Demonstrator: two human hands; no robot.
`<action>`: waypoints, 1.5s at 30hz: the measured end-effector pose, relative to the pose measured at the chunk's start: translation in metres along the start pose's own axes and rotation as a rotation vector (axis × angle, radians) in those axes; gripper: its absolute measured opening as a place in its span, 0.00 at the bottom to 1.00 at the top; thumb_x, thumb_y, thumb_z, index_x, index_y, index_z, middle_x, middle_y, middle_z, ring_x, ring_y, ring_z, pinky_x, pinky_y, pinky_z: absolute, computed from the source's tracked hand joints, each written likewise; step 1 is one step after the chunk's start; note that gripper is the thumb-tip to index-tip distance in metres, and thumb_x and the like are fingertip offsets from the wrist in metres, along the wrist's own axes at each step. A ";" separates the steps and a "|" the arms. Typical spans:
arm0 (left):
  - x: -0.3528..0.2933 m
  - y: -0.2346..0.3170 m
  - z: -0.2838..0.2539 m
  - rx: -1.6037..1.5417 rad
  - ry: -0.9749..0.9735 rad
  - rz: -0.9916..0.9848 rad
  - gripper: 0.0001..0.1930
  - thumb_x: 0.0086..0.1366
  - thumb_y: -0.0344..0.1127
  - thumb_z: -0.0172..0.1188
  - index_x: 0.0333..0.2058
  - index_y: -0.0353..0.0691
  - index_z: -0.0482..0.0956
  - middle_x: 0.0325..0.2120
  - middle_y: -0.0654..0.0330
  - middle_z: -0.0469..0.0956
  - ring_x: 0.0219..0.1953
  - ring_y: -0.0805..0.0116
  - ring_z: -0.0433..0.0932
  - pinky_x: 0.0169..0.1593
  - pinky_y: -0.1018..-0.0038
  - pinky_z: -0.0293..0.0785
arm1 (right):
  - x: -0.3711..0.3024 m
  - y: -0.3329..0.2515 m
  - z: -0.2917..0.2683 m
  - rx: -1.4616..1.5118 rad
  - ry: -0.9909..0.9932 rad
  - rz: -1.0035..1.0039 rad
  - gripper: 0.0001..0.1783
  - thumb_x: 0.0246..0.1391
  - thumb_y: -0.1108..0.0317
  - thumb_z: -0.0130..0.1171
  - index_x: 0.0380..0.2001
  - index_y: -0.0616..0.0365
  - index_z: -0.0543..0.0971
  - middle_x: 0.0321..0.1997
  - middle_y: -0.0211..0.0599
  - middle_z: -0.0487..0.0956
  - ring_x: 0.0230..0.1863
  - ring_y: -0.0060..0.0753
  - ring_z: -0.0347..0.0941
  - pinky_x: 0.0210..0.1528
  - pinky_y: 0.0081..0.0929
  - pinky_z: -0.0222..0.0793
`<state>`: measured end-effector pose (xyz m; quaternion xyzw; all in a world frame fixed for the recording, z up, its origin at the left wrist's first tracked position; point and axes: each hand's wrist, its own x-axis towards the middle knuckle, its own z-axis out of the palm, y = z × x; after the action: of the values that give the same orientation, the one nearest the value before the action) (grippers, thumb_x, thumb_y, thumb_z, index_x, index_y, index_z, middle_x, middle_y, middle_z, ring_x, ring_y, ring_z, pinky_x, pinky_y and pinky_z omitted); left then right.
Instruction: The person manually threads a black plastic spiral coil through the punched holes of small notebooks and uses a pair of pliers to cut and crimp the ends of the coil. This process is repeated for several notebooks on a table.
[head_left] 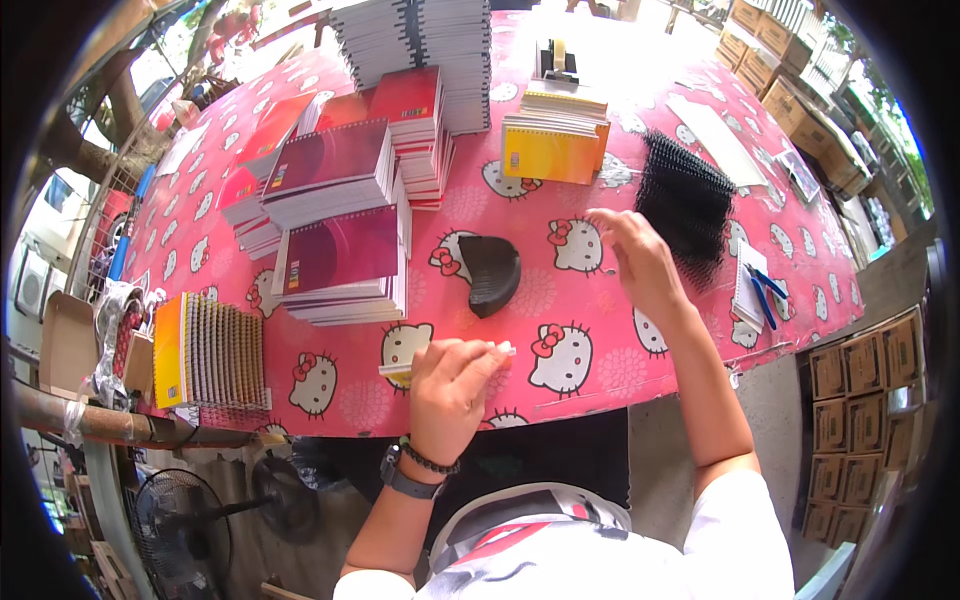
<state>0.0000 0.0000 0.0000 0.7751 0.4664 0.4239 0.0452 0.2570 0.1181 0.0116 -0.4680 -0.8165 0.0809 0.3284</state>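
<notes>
Near the table's (625, 385) front edge, the left hand (450, 385) grips a white strip (394, 369). The right hand (640, 255) (half open, seemingly empty) hovers beside black coils (688, 195).

My left forearm (388, 530) slants up from below, and my left hand (445, 385) sits low and close to my body, back upward, fingers (466, 355) curled over and drawn together in a pinch. My right forearm (715, 400) reaches farther ahead, angling inward from out on my right. My right hand (640, 255) is raised, its fingers loosely bent, pointing leftward, the grasp slack and unclosed.
</notes>
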 end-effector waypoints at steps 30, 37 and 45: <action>0.010 0.010 -0.006 -0.024 -0.053 -0.114 0.11 0.51 0.37 0.65 0.34 0.46 0.78 0.34 0.63 0.76 0.37 0.60 0.71 0.41 0.65 0.63 | -0.026 -0.081 0.014 0.566 -0.522 -0.055 0.18 0.52 0.77 0.54 0.48 0.59 0.71 0.31 0.47 0.77 0.33 0.46 0.77 0.37 0.37 0.72; 0.004 0.006 -0.009 0.092 -0.169 -0.035 0.11 0.53 0.44 0.63 0.34 0.47 0.79 0.32 0.66 0.75 0.36 0.64 0.70 0.38 0.66 0.60 | 0.033 -0.055 0.033 0.389 -0.449 -0.104 0.27 0.52 0.69 0.60 0.57 0.53 0.68 0.47 0.46 0.75 0.46 0.43 0.73 0.48 0.36 0.70; 0.003 0.002 -0.018 0.014 -0.236 -0.002 0.13 0.55 0.43 0.63 0.39 0.49 0.77 0.35 0.64 0.77 0.39 0.64 0.74 0.43 0.67 0.63 | 0.070 -0.066 0.073 -0.022 -0.724 -0.274 0.42 0.31 0.50 0.72 0.56 0.41 0.72 0.70 0.50 0.51 0.65 0.56 0.53 0.64 0.50 0.54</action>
<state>-0.0101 -0.0046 0.0141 0.8194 0.4616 0.3262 0.0952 0.1418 0.1518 0.0165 -0.2991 -0.9354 0.1873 0.0216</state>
